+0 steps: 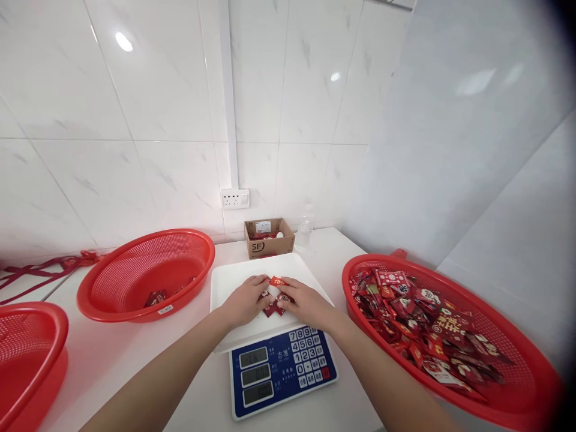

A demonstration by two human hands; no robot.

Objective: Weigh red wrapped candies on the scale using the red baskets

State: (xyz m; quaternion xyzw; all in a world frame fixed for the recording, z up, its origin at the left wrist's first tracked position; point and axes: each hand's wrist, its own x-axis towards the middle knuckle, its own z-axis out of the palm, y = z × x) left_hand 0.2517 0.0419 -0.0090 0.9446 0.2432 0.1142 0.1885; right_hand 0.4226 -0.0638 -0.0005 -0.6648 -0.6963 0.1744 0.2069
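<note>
Seen from head height: two bare hands meet over a white, rectangular plastic scale pan (252, 267), taken here as the centre of a clock face. Between them, near the middle of the pan, lies a small overlapping cluster of glossy red and dark-red wrapped packets (272, 309) with a pale patch among them. The left hand (246, 301) comes in from 8 o'clock and the right hand (309, 303) from 4 o'clock. Fingers and thumbs on both sides are bent and closed on the cluster's edges; how firmly they grip cannot be told.

The packets lie at about 2 o'clock from the left wrist and 10 o'clock from the right. Neither hand is nearer, since both touch them. The cluster runs roughly from 12 to 6 o'clock, though fingers hide the axes of single packets.

At 6 o'clock is the scale's blue control panel (283, 373), with grey displays and white keys. Between 3 and 4 o'clock, a large red plastic basket (524, 387) holds a heap of similar packets. Just above 9 o'clock, a round red perforated basket (148, 264) holds a few; another red basket (24, 372) is partly visible towards 8. A brown cardboard box (272, 246) stands at 12.
</note>
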